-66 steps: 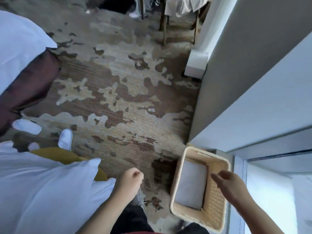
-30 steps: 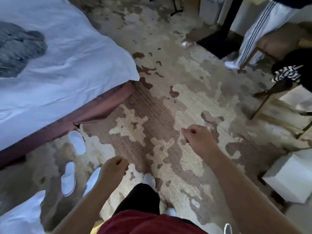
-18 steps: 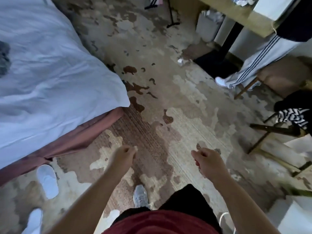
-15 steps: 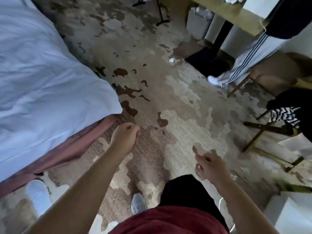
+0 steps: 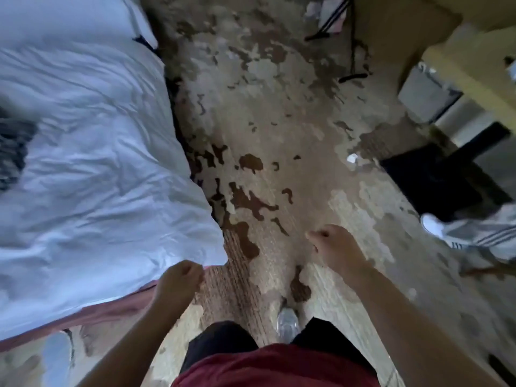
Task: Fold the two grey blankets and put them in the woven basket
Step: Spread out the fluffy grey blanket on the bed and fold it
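The head view looks down along a bed's right side. The grey blanket (image 5: pixel 12 152) lies on the white duvet (image 5: pixel 97 177), well to the left of both hands and cut off by the left edge. Only a dark, blurred patch of it shows, running roughly up and down that edge, so its true long axis and which way it points cannot be told. The left hand (image 5: pixel 181 280) reaches forward on a nearly straight arm, knuckles up, fingers curled into a fist with nothing in it, just beside the hanging corner of the duvet and above the bed's reddish base (image 5: pixel 83 314). The right hand (image 5: pixel 332 247) is stretched further ahead over the patterned carpet (image 5: pixel 279 121), also clenched and empty, its knuckles turned left. Below them show a red shirt (image 5: pixel 279 367), dark trousers and one grey shoe (image 5: pixel 287 325). At the right edge stands another person's white shoe (image 5: pixel 431 224).
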